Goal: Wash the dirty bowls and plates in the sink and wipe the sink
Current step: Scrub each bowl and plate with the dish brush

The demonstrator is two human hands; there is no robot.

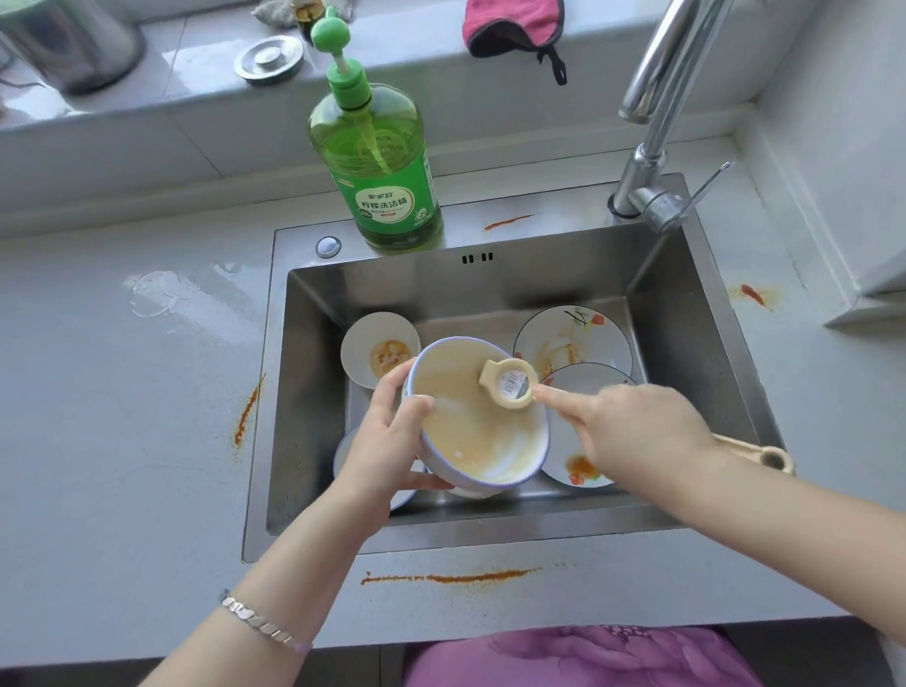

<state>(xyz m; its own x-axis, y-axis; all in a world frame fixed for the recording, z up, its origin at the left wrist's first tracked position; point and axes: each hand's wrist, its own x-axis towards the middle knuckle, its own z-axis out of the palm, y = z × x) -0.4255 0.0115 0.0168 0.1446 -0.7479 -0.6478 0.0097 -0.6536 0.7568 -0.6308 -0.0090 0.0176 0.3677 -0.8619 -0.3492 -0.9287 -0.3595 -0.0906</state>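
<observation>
Orange smears (449,578) streak the grey counter (111,458) around the sink (490,285).

Blue-rimmed bowl (477,435), filmed yellowish inside, tilted above the steel sink (697,334), gripped at the rim by the left hand (387,438), cream brush (509,390) in the right hand (633,429) set against its inner wall. Small dish (377,353) with orange blotch propped at back left. Two orange-smeared plates overlapping at right: floral plate (574,331) behind, plain plate (580,377) in front.

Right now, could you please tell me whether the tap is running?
Not running: no stream falls from the spout of the tap into the sink below.
</observation>
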